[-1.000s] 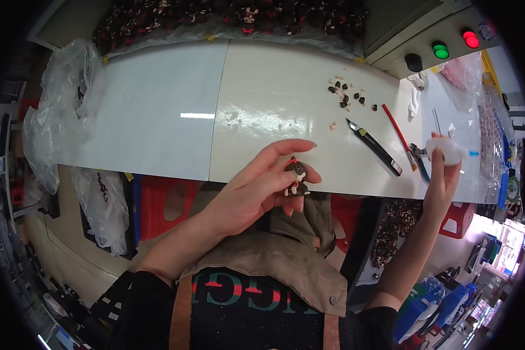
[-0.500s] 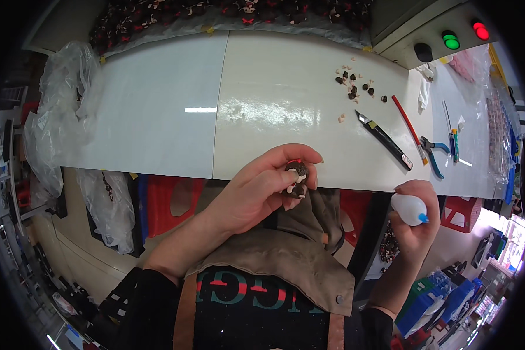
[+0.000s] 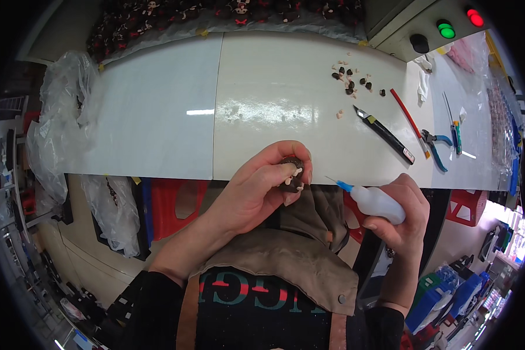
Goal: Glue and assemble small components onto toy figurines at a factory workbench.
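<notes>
White two-panel workbench [image 3: 163,140] up front, a crowd of little dark figurines [image 3: 239,13] along its far edge, and a control panel with a green light [image 3: 446,29] and a red light [image 3: 475,17] up at the right.

Left hand [image 3: 259,184] has a small figurine [image 3: 295,185] pinched between thumb and curled fingers, just off the bench's near edge, over the lap. Looks like that grip is meant to steady it while leaving its right side exposed. Right hand [image 3: 407,210] is wrapped around a translucent white squeeze bottle [image 3: 382,205], tilted so the blue nozzle [image 3: 344,186] and thin needle tip [image 3: 330,178] aim at the figurine. Not touching, there's a clear gap. Can't tell if the bottle is being squeezed.

Black utility knife [image 3: 386,137], slim red-handled brush [image 3: 407,116] and blue-handled pliers [image 3: 440,161] lie toward the right, I'd guess for easy right-hand reach. Small brown and cream bits [image 3: 349,91] are scattered beyond the knife.

As for the figurine: dark brown, textured on top, cream parts showing beside the thumb. Thumb hides the middle, so no clue about the finer details, sorry.
</notes>
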`<state>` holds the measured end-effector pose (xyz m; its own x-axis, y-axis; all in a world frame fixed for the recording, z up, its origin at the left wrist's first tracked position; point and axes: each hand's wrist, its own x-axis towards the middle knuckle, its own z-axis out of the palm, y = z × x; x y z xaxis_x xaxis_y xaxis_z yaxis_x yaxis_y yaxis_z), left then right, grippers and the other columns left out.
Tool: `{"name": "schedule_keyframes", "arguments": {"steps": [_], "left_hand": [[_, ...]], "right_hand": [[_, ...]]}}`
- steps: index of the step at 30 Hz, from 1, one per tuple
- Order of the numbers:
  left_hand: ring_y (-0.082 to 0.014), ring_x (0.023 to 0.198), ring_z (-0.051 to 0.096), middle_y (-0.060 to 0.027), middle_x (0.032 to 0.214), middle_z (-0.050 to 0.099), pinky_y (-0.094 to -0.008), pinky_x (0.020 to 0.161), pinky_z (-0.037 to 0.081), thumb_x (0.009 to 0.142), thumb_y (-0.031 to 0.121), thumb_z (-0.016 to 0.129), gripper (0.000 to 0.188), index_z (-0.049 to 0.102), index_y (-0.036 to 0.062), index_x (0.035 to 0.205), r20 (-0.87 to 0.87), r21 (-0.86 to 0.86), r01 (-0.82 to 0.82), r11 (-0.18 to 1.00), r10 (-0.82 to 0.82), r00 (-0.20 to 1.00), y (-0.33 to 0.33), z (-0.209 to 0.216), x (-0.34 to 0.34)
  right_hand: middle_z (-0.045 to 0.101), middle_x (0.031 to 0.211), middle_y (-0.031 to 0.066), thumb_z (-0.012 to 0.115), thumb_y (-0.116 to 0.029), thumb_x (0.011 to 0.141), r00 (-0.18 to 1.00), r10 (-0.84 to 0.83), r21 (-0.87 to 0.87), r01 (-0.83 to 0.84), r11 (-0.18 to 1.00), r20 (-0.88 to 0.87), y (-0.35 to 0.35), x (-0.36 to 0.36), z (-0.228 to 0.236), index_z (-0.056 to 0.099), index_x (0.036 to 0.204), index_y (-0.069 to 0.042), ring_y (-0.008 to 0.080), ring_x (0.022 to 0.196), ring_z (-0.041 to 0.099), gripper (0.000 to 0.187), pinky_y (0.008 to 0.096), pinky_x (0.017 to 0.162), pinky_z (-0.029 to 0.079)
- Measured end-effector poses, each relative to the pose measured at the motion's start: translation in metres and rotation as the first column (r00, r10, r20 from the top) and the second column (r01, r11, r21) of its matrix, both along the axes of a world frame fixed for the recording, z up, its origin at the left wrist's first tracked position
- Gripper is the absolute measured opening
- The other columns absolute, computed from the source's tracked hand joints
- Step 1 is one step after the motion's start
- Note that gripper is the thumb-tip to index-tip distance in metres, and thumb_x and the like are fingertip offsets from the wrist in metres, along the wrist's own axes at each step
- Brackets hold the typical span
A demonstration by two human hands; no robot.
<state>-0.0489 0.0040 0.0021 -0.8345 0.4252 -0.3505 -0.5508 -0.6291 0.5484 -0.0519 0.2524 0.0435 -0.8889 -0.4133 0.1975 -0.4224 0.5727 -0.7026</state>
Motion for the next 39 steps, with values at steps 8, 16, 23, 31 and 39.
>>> {"name": "schedule_keyframes", "arguments": {"steps": [8,16,23,31,39], "left_hand": [[-0.0111,0.077,0.05,-0.0087,0.093,0.053,-0.0205,0.06,0.041,0.087,0.005,0.043,0.019,0.049,0.0046,0.106,0.039,0.026,-0.013,1.0,0.012,0.999,-0.002,0.0,0.0],[-0.012,0.085,0.054,-0.0081,0.099,0.054,-0.0205,0.066,0.046,0.089,0.005,0.043,0.02,0.049,0.0038,0.108,0.079,0.07,-0.012,0.997,0.006,0.997,-0.005,-0.001,0.001],[-0.0124,0.086,0.055,-0.0087,0.1,0.054,-0.0212,0.067,0.049,0.089,0.005,0.044,0.021,0.049,0.0031,0.109,0.072,0.09,-0.015,0.996,0.008,0.997,-0.007,-0.004,0.001],[-0.0125,0.086,0.056,-0.0089,0.101,0.054,-0.0217,0.066,0.049,0.088,0.005,0.045,0.022,0.049,0.0019,0.11,0.051,0.07,-0.001,0.998,-0.003,0.999,-0.007,-0.006,0.001],[-0.0127,0.084,0.055,-0.0093,0.101,0.054,-0.0228,0.065,0.048,0.088,0.007,0.047,0.024,0.049,0.001,0.112,0.055,0.107,0.01,0.994,-0.016,0.998,-0.008,-0.007,0.001]], "right_hand": [[0.054,0.067,0.0045,0.082,-0.032,0.058,0.995,0.073,0.145,-0.062,0.988,-0.072,-0.012,-0.012,0.006,0.063,0.082,-0.007,0.0218,0.061,0.052,0.039,0.0319,0.055,0.042],[0.052,0.066,0.0037,0.082,-0.029,0.056,0.99,0.106,0.194,-0.086,0.977,-0.097,-0.017,-0.018,0.008,0.061,0.081,-0.009,0.0223,0.061,0.051,0.038,0.0325,0.057,0.04],[0.05,0.066,0.004,0.082,-0.029,0.057,0.986,0.125,0.224,-0.098,0.97,-0.108,-0.019,-0.019,0.013,0.061,0.08,-0.009,0.0226,0.061,0.05,0.037,0.0329,0.056,0.039],[0.048,0.067,0.004,0.08,-0.029,0.058,0.972,0.168,0.283,-0.116,0.952,-0.165,-0.022,-0.021,0.022,0.058,0.08,-0.008,0.0237,0.059,0.048,0.038,0.0339,0.055,0.038],[0.046,0.066,0.0043,0.079,-0.03,0.059,0.944,0.228,0.337,-0.14,0.931,-0.237,-0.023,-0.024,0.03,0.056,0.08,-0.007,0.0232,0.059,0.047,0.039,0.0343,0.055,0.037]]}}
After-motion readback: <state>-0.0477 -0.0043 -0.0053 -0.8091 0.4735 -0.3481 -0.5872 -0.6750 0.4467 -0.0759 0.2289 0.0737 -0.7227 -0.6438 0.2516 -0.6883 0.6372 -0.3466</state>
